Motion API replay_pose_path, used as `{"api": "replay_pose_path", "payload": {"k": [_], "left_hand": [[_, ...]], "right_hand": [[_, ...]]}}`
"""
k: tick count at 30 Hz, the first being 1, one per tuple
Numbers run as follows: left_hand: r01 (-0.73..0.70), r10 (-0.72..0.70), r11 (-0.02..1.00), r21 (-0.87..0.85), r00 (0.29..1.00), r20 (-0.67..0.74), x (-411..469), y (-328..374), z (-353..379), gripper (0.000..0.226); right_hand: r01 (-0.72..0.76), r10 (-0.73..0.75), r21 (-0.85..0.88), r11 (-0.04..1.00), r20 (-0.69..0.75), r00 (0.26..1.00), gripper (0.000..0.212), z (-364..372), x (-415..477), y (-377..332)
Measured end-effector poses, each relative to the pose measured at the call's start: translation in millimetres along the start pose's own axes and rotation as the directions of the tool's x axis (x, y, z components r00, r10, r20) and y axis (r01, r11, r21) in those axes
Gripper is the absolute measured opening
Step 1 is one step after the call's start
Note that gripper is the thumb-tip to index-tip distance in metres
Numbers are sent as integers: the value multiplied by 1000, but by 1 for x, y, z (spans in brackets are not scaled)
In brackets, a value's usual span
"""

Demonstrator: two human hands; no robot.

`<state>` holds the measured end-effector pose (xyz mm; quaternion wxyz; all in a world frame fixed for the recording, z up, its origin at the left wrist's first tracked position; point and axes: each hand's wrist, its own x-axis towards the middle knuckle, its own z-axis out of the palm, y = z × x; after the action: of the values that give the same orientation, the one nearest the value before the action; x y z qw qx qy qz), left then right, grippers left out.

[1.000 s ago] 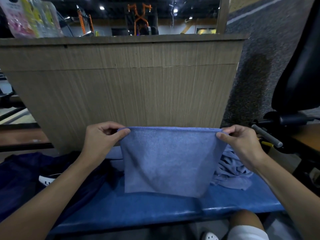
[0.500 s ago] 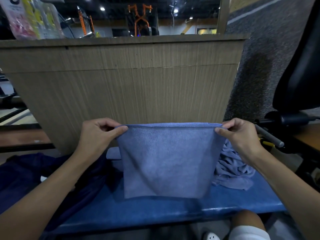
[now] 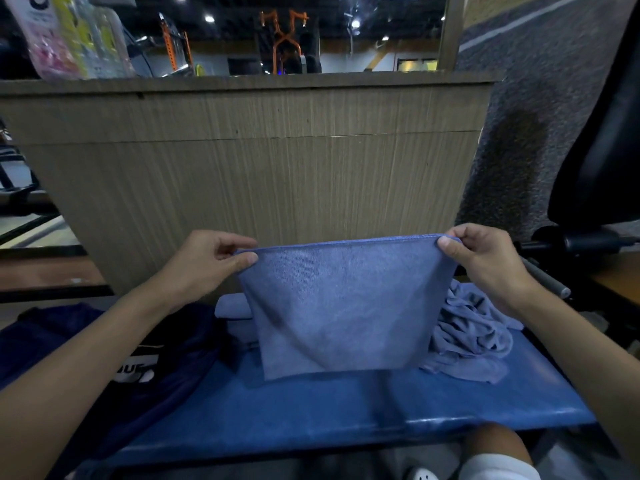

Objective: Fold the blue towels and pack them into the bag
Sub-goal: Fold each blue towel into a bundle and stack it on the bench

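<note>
Both grips are up and level: the left grip [image 3: 211,261] pinches one top corner of the towel [image 3: 339,306], the right grip [image 3: 485,261] pinches the other, and the top edge runs taut straight across between them. The cloth hangs flat below both grips, its hem low over the table [image 3: 346,407]; touching or not, I can't quite say. The long axis runs side to side, so the next fold likely carries one corner across to the other. The dark bag [image 3: 173,344] lies below and outside the left grip, the nearer one; the loose pile [image 3: 474,334] lies below the right.
</note>
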<state>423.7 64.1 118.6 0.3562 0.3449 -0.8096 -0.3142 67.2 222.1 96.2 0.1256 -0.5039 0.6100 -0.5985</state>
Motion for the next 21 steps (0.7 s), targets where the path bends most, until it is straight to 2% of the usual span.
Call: {"api": "replay_pose_path", "payload": {"k": [3, 8, 13, 16, 21], "left_hand": [[-28, 26, 998, 62, 999, 32, 0, 6, -1, 19], [-13, 14, 1000, -17, 999, 41, 0, 9, 0, 14], [37, -32, 993, -112, 999, 44, 1, 5, -1, 21], [99, -98, 987, -125, 995, 19, 2, 4, 1, 24], [263, -259, 934, -241, 965, 48, -2, 7, 7, 8]], "right_hand": [[2, -1, -38, 999, 6, 1000, 15, 0, 3, 1], [1, -1, -25, 1000, -20, 1000, 14, -1, 3, 1], [-14, 14, -13, 1000, -3, 1000, 14, -4, 2, 2], [-15, 14, -24, 1000, -10, 1000, 15, -5, 2, 3], [-74, 74, -19, 997, -4, 997, 13, -4, 1, 5]]}}
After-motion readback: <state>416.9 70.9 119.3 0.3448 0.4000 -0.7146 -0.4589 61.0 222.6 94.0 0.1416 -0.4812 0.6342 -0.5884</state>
